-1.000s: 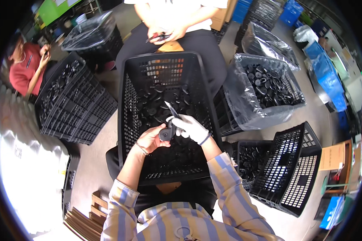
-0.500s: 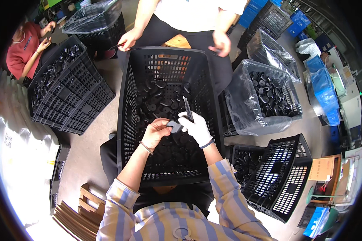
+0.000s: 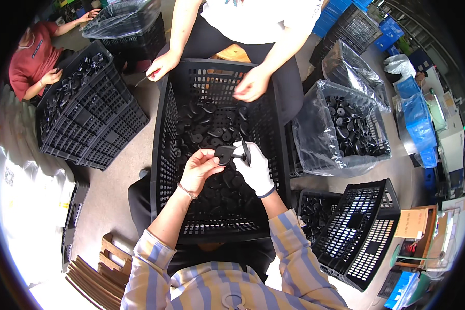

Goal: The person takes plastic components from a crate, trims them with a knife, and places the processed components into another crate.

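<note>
My bare left hand (image 3: 199, 173) pinches a black round-headed part (image 3: 224, 154) with a small hole in its disc. In my right hand (image 3: 255, 171), which wears a white glove, is a slim knife (image 3: 246, 151), pointing upward; its fingers also meet the part's right side. Both hands are above a large black mesh crate (image 3: 163, 155) that holds many similar black parts (image 3: 219, 135). Across the crate, a co-worker's hand (image 3: 253, 87) reaches over the far right side, while that person's other hand (image 3: 163, 65) grips a thin tool outside the far left corner.
Stacked black crates (image 3: 95, 116) of parts stand at left, near a person in a red shirt (image 3: 31, 64). A plastic-lined crate (image 3: 320, 139) of parts is at right. Below it lies a tilted crate (image 3: 359, 232). Flattened cardboard (image 3: 90, 284) leans at lower left.
The knife in my right hand has turned and looks darker and shorter. The co-worker's hand has moved inward over the crate. The red-shirted person has stretched out an arm.
</note>
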A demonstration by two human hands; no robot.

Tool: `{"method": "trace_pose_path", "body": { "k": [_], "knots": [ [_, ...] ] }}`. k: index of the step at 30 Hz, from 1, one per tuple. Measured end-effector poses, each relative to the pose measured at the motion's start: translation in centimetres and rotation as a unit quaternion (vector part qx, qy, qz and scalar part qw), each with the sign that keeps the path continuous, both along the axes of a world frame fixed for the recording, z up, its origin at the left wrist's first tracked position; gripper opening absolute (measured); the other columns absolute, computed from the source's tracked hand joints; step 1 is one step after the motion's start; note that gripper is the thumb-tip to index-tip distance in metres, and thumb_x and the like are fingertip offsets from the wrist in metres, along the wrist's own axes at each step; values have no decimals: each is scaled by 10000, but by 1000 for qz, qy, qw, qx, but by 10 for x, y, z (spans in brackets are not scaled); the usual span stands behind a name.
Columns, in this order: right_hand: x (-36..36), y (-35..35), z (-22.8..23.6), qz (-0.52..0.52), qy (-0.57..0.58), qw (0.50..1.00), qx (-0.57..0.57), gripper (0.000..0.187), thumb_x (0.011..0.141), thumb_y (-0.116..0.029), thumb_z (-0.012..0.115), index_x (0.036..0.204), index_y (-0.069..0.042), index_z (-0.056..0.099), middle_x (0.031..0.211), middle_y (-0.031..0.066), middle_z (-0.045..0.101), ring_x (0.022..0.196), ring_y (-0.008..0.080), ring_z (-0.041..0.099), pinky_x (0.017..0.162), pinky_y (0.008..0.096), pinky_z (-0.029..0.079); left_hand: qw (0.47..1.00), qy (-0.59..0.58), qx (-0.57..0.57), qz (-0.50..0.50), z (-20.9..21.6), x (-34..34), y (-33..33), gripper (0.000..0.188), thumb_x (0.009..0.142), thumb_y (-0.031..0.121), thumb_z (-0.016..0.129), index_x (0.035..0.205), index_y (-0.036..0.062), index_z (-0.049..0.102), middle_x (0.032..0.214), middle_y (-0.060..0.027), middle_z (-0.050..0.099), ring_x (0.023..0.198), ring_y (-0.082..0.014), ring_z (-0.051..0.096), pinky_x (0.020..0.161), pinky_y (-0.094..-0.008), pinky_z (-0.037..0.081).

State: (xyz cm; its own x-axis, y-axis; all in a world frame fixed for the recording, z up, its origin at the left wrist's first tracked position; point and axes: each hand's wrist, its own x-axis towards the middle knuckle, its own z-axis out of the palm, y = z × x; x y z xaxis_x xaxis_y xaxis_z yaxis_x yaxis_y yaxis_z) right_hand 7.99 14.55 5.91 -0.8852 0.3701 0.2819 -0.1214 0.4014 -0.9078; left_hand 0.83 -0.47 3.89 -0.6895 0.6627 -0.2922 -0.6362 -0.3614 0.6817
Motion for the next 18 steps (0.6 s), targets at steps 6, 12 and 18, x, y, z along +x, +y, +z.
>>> {"method": "trace_pose_path", "body": {
  "k": [6,12,18],
  "knots": [
    [0,-2,2,2,-11,1000,7,166,673,22,560,812,-27,486,897,65,554,603,73,521,542,214,421,991,132,-17,9,-9,1,2,150,743,19,562,892,20,550,852,-39,557,762,-114,541,685,-229,445],
    [-2,-1,-5,-18,-72,996,-52,191,695,-60,598,866,-19,521,756,54,563,614,91,529,554,216,424,986,164,-25,15,-7,-1,1,112,775,70,534,862,6,563,805,-41,563,754,-141,549,712,-288,454],
    [-2,-1,-5,-30,-108,973,-200,130,744,-58,561,856,2,533,646,13,536,527,58,507,505,182,402,997,79,-10,14,-1,-4,-1,199,847,167,422,994,36,453,811,-134,572,695,-208,590,632,-288,482]
  ]
}}
